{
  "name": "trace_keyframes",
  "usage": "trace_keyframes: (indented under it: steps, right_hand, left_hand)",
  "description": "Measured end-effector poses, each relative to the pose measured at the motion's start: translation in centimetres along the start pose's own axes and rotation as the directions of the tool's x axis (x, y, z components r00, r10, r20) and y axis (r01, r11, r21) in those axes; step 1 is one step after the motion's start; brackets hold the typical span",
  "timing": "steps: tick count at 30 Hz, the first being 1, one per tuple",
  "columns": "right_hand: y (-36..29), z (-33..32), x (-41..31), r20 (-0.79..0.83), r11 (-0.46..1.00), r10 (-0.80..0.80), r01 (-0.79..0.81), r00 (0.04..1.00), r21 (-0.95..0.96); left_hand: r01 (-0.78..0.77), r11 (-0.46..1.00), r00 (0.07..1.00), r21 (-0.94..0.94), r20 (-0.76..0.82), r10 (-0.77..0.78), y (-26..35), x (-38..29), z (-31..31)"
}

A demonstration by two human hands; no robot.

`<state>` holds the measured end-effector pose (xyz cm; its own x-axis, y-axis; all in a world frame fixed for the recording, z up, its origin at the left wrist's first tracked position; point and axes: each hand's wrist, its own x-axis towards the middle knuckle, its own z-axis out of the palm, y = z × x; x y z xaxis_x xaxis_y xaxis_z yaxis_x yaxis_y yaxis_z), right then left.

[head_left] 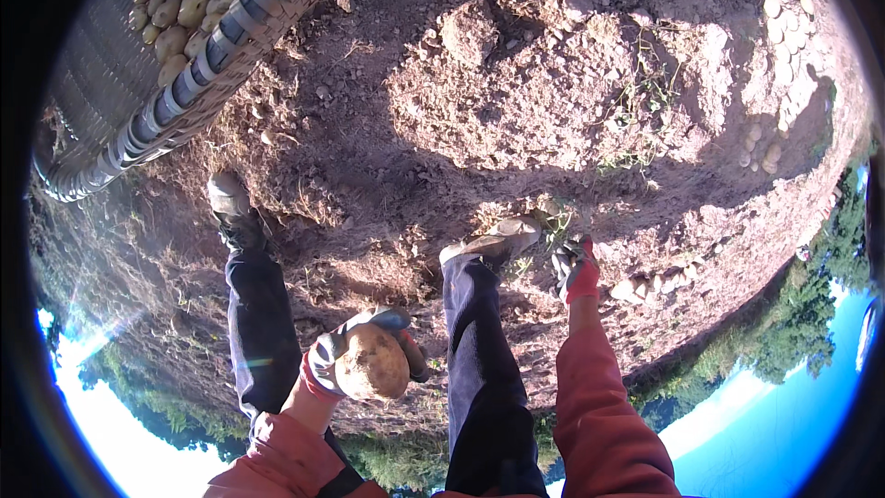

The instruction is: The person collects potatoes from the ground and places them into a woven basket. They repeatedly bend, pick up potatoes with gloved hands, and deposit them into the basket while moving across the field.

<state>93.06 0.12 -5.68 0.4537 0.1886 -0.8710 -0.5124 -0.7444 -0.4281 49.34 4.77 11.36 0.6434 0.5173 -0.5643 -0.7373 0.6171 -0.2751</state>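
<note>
My left hand (330, 353), in a grey and red work glove, holds a large pale potato (373, 363) up close below the camera. Its gloved fingers curl around the potato's far side. My right hand (577, 270), gloved the same way, reaches down to the soil just right of my right shoe (508, 235). Green potato haulm (556, 225) lies at its fingertips. Whether those fingers grip the stems is too small and shaded to tell.
A large woven basket (228, 41) with several potatoes (193, 7) stands at the upper left. More potatoes lie in a row (657, 283) right of my right hand and in groups (788, 34) at the far right. Dug, clumpy soil (470, 104) spreads ahead. My left shoe (228, 194) stands near the basket.
</note>
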Motion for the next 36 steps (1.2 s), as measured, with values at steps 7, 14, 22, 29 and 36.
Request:
trace_keyframes:
  steps: [7, 14, 22, 29, 36]
  right_hand:
    - [0.1, 1.8, -6.3, 0.223, 0.345, -0.229, 0.293, 0.948, -0.892]
    - [0.0, 11.3, 0.5, 0.016, 0.434, -0.283, 0.143, 0.959, -0.890]
    - [3.3, 9.8, 6.6, 0.099, 0.101, -0.341, 0.141, 0.935, -0.985]
    - [2.8, 3.6, -4.3, 0.169, 0.562, -0.192, 0.249, 0.967, -0.789]
    - [-3.3, 12.1, -21.3, 0.480, 0.890, 0.280, -0.037, 0.832, -0.454]
  left_hand:
    - [-0.044, 0.999, 0.993, -0.026, -0.110, 0.041, -0.3, -1.2, -1.2]
    - [-0.119, 0.993, 0.976, 0.015, -0.180, 0.120, -0.5, -0.7, -1.8]
    - [-0.158, 0.981, 0.969, -0.113, -0.207, 0.133, 0.3, 0.2, 0.1]
    - [-0.349, 0.931, 0.917, -0.104, -0.244, 0.316, 2.0, 1.2, 1.0]
    - [-0.279, 0.870, 0.958, -0.407, -0.178, 0.224, 3.6, 0.7, 2.4]
